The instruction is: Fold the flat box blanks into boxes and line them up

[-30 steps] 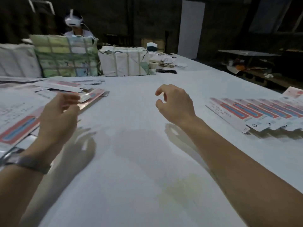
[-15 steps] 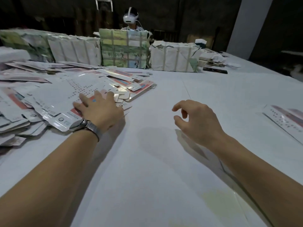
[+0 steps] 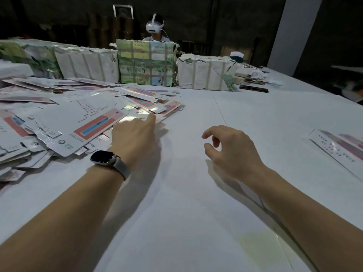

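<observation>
Folded boxes (image 3: pixel 339 148) lined at 3 o'clock — big blank pile (image 3: pixel 64 118) left; left hand (image 3: pixel 135 134) reaches in, grip unclear; right hand (image 3: pixel 227 148) loose, empty.

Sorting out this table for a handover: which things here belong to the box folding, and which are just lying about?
Job:
- flat blanks, under the left hand
- folded boxes, far right
- right hand, holding nothing

Lying about:
- wrapped bundles along the back
- loose papers
- dark flat item
</observation>
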`<state>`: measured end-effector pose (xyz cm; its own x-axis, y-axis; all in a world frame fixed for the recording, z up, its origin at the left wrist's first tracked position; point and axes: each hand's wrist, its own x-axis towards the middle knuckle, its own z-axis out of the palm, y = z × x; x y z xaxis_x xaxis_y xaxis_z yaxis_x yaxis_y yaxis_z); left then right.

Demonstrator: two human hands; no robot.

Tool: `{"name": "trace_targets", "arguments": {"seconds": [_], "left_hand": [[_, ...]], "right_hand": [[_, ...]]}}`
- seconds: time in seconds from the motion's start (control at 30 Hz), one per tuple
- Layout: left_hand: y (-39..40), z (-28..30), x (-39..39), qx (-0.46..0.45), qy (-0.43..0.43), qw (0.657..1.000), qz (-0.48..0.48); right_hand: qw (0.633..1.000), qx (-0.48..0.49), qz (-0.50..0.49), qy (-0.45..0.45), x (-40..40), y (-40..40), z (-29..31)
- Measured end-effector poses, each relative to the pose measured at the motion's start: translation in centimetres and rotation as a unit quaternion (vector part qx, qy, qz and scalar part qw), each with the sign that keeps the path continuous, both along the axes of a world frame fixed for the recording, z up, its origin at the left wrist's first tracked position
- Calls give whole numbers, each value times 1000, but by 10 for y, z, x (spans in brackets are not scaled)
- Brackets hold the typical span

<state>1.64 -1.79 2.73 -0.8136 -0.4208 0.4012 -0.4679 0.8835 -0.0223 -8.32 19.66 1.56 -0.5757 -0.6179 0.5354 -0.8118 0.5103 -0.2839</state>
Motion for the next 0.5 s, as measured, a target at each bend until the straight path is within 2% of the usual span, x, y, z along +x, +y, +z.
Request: {"name": "trace_targets", "arguments": {"seconds": [0.1, 0.17, 0.23, 0.27, 0.33, 0.37, 0.43, 0.5], "left_hand": [[30, 16, 1, 18, 102, 992, -79], [45, 26, 3, 56, 190, 964, -179], [56, 31, 6, 169, 265, 912, -263], [60, 33, 6, 274, 279, 875, -284], [69, 34, 6, 490, 272, 770, -305], [72, 32, 5, 558, 265, 729, -293], [75, 26, 3, 626, 252, 691, -259], [76, 21, 0, 647, 232, 679, -260]], "right_hand": [[999, -41, 12, -2, 1, -3, 1], [995, -95, 25, -22, 2, -4, 4], [984, -163, 45, -53, 3, -4, 9], [977, -194, 59, -64, 3, -4, 12], [963, -242, 79, -88, 6, -3, 18], [956, -261, 86, -104, 8, -2, 20], [936, -296, 112, -155, 12, -2, 23], [907, -326, 156, -218, 14, -2, 24]]}}
